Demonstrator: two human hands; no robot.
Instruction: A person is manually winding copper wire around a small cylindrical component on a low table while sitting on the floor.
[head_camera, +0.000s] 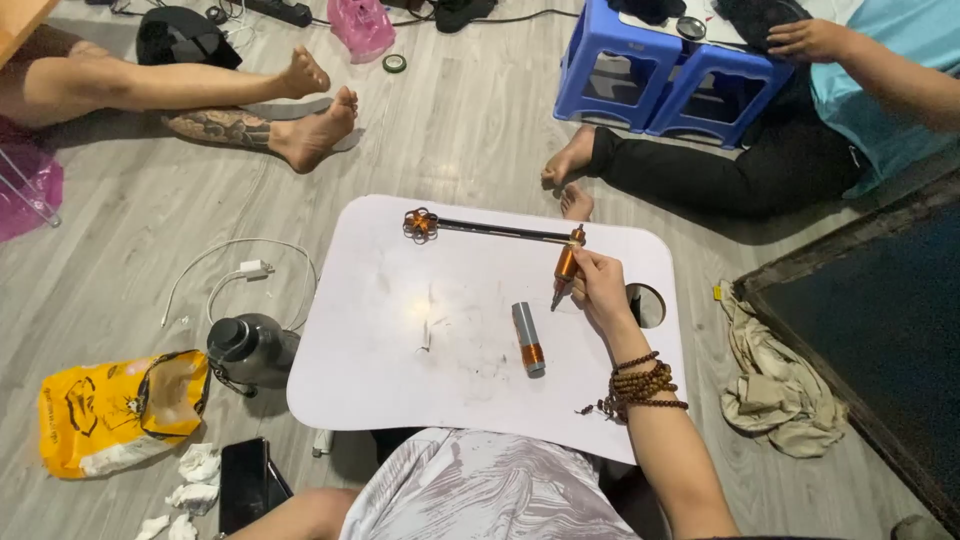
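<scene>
My right hand (603, 290) grips an orange pen-shaped tool (567, 266) and holds it upright, tip down on the white lap table (380, 350). Wooden bead bracelets circle that wrist. A grey and orange cylinder (528, 339) lies flat on the table just left of the hand. At the table's far edge rests a dark rod (500, 231) with an orange flower-shaped end (421, 225). A small white piece (426, 335) lies mid-table. My left hand is out of view.
A dark bottle (247, 348), a yellow bag (115, 410), a white charger cable (245, 272), tissues and a black phone (243, 483) lie on the floor at left. Another person's bare legs (230, 105) stretch at back left. A second person sits by blue stools (660, 70) at back right. A crumpled cloth (775, 385) lies right.
</scene>
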